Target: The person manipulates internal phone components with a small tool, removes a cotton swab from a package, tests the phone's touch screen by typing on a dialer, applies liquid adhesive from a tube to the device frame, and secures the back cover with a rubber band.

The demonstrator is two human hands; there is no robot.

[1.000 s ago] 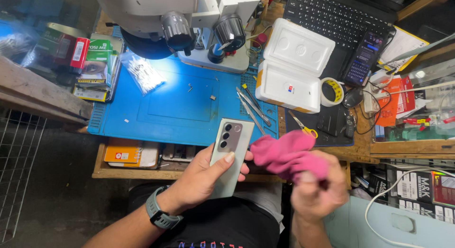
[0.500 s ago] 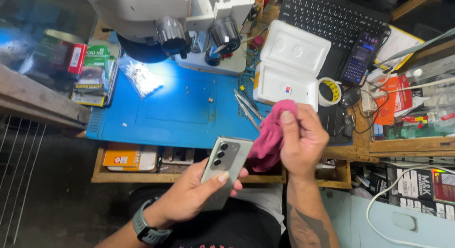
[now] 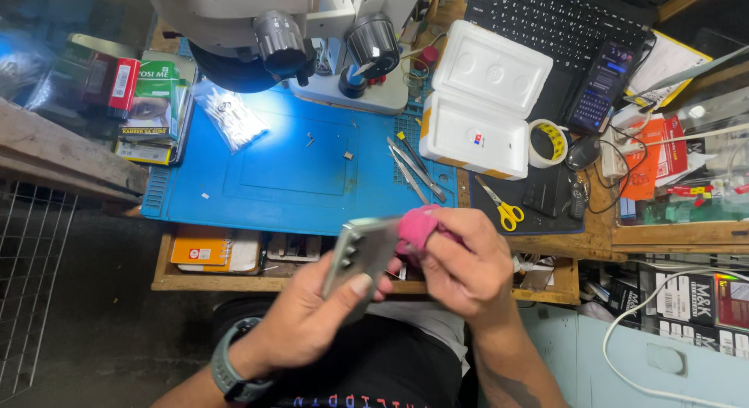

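Observation:
My left hand [image 3: 312, 318] grips a pale grey phone [image 3: 360, 256], back side up with its camera lenses showing, just in front of the bench edge. My right hand [image 3: 466, 261] holds a bunched pink cloth [image 3: 417, 225] and presses it against the phone's upper right edge. A dark watch sits on my left wrist. Both hands are blurred by motion.
A blue work mat [image 3: 296, 170] lies on the bench under a microscope [image 3: 281, 33]. Tweezers [image 3: 417, 170], yellow scissors [image 3: 503, 209], a white foam box [image 3: 480, 104], tape roll [image 3: 550, 139], a keyboard [image 3: 562, 22] and another phone [image 3: 601, 84] sit to the right.
My right hand has brought the pink cloth left onto the phone. The phone has dropped lower and tilted, and both hands sit closer to my body.

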